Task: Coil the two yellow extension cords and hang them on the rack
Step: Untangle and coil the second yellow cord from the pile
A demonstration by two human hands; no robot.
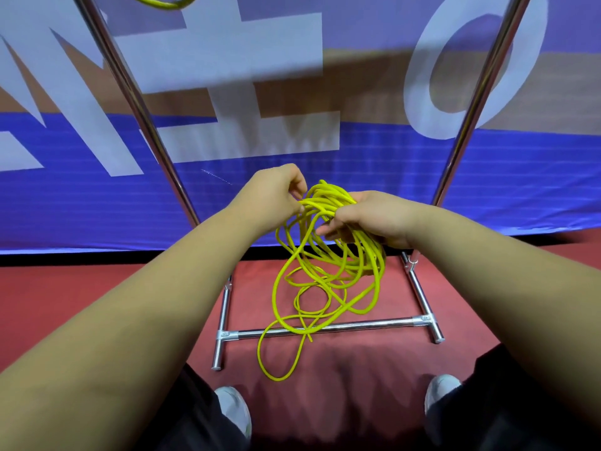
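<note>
Cord (328, 198) loops dangle between rack (374, 325) uprights, crossing base bar.

Grips a bunch of yellow extension cord (325, 271) loops in the curled fingers of the right hand (367, 219) and pinches one strand just beside those fingers with the left hand (276, 190). Lets loose, untidy loops hang below the fingers, across the chrome base bar of the rack (325, 327) and onto the red floor (81, 288). Shows a second yellow cord (156, 2) high above the fingers at the top edge, a blue banner (97, 203) beyond them, and pale shoes (234, 408) nearer than them.
</note>
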